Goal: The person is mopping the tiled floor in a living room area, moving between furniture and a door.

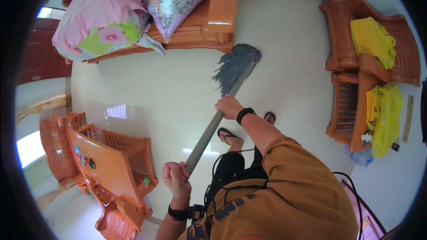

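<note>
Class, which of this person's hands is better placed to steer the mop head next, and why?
Probably the right hand: it grips the mop handle partway along, nearer the mop head. The left hand holds the opposite end, farther from the strands.

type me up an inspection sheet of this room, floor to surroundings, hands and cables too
surface: pale, glossy floor with light reflections
job's things: grey mop, strands spread on the floor beside the wooden sofa; contact with the sofa unclear
clutter: pink bundle and floral bundle on the sofa; small items on the wooden table; yellow bag at right
hands: left hand near the handle's upper end, right hand lower down, both gripping it
cables: black cable at lower right, ends unclear
surroundings: dark red door and bright window at left
</note>
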The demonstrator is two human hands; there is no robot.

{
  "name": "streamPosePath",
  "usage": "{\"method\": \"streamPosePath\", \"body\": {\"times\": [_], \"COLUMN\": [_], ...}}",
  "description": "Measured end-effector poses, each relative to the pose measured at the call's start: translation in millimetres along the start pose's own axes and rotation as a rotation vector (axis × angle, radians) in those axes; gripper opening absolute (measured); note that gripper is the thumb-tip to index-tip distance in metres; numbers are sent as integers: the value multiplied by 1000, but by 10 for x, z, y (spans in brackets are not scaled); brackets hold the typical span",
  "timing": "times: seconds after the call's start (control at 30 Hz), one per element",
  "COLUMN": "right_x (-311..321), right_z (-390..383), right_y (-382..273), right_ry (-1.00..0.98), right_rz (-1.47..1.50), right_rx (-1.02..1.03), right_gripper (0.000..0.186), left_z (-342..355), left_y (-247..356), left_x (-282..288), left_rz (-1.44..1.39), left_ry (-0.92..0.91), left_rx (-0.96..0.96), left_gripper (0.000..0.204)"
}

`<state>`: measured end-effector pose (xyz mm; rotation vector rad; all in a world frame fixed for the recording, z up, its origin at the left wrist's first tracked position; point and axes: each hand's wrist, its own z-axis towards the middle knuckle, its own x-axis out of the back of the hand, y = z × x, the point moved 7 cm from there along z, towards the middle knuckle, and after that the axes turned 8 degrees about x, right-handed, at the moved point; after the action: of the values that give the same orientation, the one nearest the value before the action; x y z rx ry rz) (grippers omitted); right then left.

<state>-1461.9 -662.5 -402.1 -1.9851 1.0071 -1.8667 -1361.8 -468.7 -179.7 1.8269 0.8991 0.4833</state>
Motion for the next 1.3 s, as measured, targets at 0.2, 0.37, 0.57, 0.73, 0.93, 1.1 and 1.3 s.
{"method": "streamPosePath", "body": {"times": [0.2, 0.37, 0.57, 0.73, 0.93, 1.1, 1.3], "right_x": [517, 1179, 2528, 4567, 6547, 6975, 7121], "right_z": [-55, -99, -461, -1059, -2207, -2588, -2661], "right_y": [787, 1611, 2310, 1711, 758, 556, 497], "right_ry": [-42, -11, 451, 455, 690, 725, 809], "right_rz": [-40, -46, -89, 1117, 889, 716, 624], "right_rx": [-33, -59, -256, 201, 978, 1203, 1253], "right_gripper": [12, 13, 45, 42, 20, 22, 25], "left_z": [224, 603, 1054, 1471, 2226, 2689, 3172], "left_y": [-82, -46, 338, 331, 526, 1140, 1559], "left_x": [-948, -1871, -3204, -3829, -4353, -4853, -5011], "left_rz": [83, 128, 44, 34, -63, -76, -91], "left_ry": [2, 78, 80, 77, 35, -60, -131], "left_rx": [69, 43, -95, -84, -71, -145, -201], "left_gripper": [16, 17, 22, 23, 24, 23, 19]}}
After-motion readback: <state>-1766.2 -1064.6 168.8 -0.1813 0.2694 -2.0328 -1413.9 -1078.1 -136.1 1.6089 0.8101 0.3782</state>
